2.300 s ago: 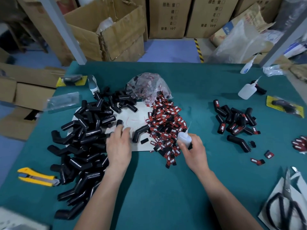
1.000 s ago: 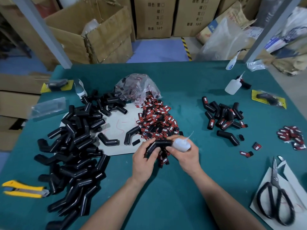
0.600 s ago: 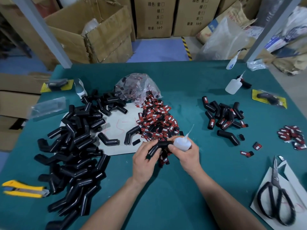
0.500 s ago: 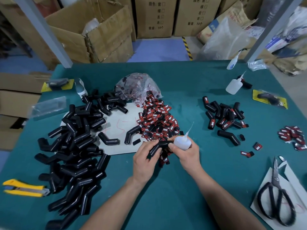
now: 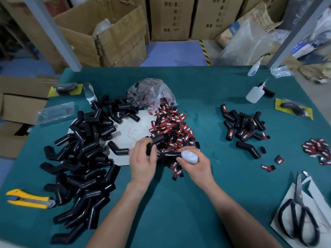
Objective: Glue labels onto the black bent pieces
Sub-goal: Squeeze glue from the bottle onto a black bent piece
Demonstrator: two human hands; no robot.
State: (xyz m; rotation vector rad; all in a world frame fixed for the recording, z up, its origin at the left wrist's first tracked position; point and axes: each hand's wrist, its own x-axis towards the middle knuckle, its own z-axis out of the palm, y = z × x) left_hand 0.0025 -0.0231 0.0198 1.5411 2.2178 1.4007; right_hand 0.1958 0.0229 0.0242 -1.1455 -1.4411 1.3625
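A green table (image 5: 206, 97) carries a big heap of black bent pieces (image 5: 84, 158) at left and a red-black label pile (image 5: 172, 126) mid-table. The left hand (image 5: 143, 161) grips one bent piece (image 5: 168, 156) and pinches a label (image 5: 157, 139) (blurred); the right hand (image 5: 196, 166) is wrapped around a glue bottle (image 5: 189, 157).

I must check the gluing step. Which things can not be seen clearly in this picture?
- White glue bottle: its nozzle tip is hidden, head view.
- Black bent piece: glue on it is too small to see; both hands cover its ends.
- Black-handled scissors: cut by the frame's bottom edge.
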